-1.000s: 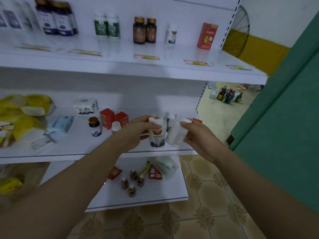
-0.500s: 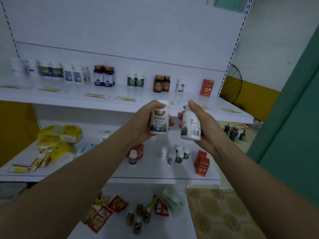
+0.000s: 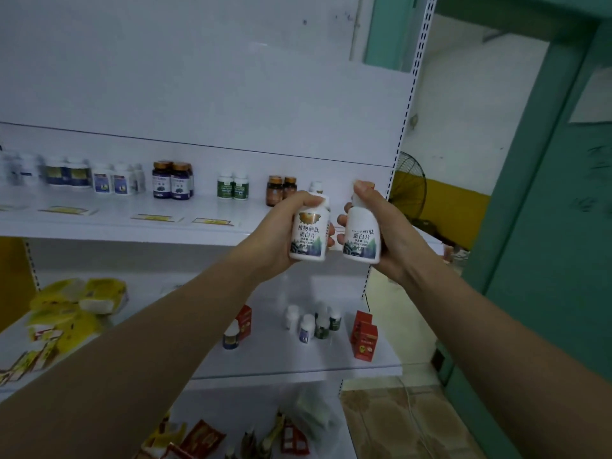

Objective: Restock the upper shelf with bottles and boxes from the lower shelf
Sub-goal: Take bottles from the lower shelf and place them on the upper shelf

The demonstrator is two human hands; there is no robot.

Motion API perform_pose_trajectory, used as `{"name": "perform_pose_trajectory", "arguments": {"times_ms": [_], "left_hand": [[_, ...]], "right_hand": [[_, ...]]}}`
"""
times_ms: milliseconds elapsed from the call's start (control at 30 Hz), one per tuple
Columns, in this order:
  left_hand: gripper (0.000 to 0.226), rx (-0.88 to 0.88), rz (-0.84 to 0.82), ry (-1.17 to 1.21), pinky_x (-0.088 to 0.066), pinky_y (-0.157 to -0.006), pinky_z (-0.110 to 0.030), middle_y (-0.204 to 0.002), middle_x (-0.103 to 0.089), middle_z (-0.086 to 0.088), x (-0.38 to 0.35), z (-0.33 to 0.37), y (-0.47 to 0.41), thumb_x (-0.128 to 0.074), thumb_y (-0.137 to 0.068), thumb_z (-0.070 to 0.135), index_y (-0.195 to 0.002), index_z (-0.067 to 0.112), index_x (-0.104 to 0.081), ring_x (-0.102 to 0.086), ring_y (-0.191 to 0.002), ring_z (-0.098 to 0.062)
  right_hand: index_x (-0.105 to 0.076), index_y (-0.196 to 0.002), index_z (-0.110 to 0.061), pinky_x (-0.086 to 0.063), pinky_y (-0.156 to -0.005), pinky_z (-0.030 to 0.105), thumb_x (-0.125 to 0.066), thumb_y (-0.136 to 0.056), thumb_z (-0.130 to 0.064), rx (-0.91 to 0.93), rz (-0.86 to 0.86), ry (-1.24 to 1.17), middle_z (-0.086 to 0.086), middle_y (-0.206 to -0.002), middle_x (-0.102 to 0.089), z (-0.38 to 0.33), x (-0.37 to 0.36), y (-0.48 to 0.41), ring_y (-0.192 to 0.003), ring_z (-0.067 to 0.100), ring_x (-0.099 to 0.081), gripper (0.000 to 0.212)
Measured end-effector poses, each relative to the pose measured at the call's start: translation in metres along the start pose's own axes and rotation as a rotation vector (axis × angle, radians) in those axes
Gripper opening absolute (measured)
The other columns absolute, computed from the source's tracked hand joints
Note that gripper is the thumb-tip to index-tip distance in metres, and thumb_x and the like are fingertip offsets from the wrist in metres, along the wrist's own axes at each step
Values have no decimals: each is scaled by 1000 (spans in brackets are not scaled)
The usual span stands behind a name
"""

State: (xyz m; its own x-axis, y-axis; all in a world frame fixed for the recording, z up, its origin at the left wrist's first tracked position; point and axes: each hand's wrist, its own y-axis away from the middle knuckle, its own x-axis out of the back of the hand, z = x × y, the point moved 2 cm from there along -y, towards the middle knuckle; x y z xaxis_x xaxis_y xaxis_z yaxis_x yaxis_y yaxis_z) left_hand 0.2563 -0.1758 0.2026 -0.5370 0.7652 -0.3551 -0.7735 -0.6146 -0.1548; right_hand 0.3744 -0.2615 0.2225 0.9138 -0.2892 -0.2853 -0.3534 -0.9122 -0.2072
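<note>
Across the left and centre of the view we record a white shelving unit [image 3: 198, 77]. A green wall [image 3: 546, 260] runs down its right side, and a dark fan [image 3: 409, 190] stands in the gap between them.

The upper shelf [image 3: 109, 223] carries a row of bottles along its back edge. From the left these are blurred white ones, dark blue bottles [image 3: 172, 180] with gold caps, green-labelled bottles [image 3: 232, 187] and brown bottles [image 3: 280, 190]. Yellow price tags lie along its front edge.

The lower shelf [image 3: 271, 359] holds yellow packs [image 3: 76, 303] at its left end. A cluster of small bottles [image 3: 314, 323] stands right of centre, and red boxes [image 3: 364, 336] stand near its right edge. The bottom shelf [image 3: 231, 402] holds loose sachets, too blurred to identify.

Both forearms reach up from the lower corners of the view. The left hand [image 3: 281, 240] is wrapped round the left white bottle [image 3: 309, 236], with its thumb over the shoulder. The right hand [image 3: 390, 233] clasps the right white bottle [image 3: 362, 238], with its thumb on the cap and fingertips showing at the bottle's left side.

Both bottles are upright, labels toward us, side by side with a narrow gap between them. They are held in the air before the right end of the upper shelf's front edge and rest on no shelf.
</note>
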Motion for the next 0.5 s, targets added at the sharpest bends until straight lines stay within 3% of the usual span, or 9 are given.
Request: {"name": "perform_pose_trajectory", "arguments": {"times_ms": [233, 333, 500], "left_hand": [[27, -28, -36, 19, -53, -62, -29, -77, -58, -13, -5, 9, -5, -46, -87, 21, -108, 6, -51, -57, -65, -23], [27, -33, -57, 32, -53, -62, -30, -76, -58, -13, -3, 9, -12, -45, -85, 19, -108, 6, -50, -57, -65, -23], [25, -11, -128, 41, -54, -62, -30, -74, -63, -12, 1, 1, -31, -43, -85, 15, -104, 4, -54, -60, -63, -22]], "right_hand": [[-61, -95, -13, -56, -65, 30, -59, -89, -35, 55, -35, 35, 5, -72, -66, -11, 3, -2, -61, 16, -63, 23], [-65, -84, -12, -57, -56, 24, -52, -93, -35, 20, -23, -32, 2, -64, -68, -11, 4, -1, -54, 13, -65, 27], [-62, -76, -13, -52, -58, 24, -56, -90, -31, 9, 27, -3, 3, -63, -62, -9, 11, -11, -55, 14, -58, 24]]}}
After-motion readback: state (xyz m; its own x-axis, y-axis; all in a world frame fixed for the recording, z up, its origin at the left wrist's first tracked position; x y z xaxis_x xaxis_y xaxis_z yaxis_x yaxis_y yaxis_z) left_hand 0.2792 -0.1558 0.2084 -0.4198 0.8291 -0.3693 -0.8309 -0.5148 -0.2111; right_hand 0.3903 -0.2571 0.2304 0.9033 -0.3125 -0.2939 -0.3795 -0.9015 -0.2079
